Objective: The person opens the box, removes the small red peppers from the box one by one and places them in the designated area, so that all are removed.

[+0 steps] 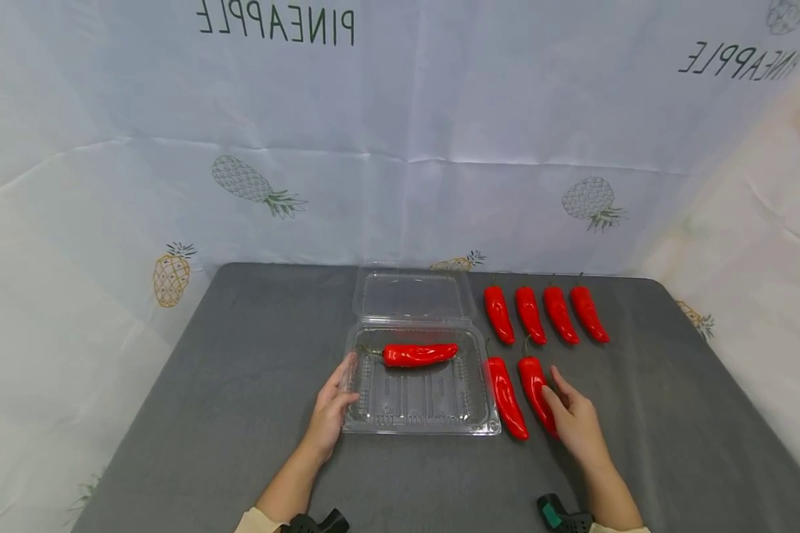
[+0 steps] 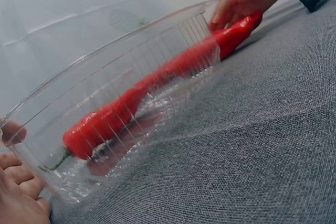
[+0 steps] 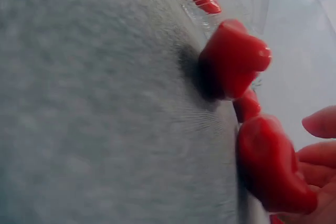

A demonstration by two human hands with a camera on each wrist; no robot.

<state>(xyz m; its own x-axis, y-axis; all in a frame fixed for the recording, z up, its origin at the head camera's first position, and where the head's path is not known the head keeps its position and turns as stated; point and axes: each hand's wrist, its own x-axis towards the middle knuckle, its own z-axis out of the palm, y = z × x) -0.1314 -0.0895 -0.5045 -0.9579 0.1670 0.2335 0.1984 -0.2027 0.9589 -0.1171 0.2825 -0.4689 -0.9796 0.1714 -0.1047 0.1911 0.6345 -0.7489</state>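
A clear plastic clamshell container (image 1: 413,429) lies with its lid (image 1: 413,296) folded back. Inside, near the hinge, one red chili pepper (image 1: 420,355) lies sideways, its stem to the left. My left hand (image 1: 330,414) holds the container's left side, thumb over the rim and fingers along the outer wall. Two more peppers lie right of the container. At the outer one (image 1: 535,385), my right hand (image 1: 576,422) reaches in from the right, its thumb overlapping the pepper and its fingers spread. The right wrist view shows the fingers (image 3: 315,161) close behind that pepper (image 3: 273,166).
Several red peppers (image 1: 556,314) stand in a row at the back right, stems away from me. The inner front pepper (image 1: 507,400) lies close against the container's right side. Behind the grey table (image 1: 253,355) hangs a pineapple-print cloth (image 1: 387,200).
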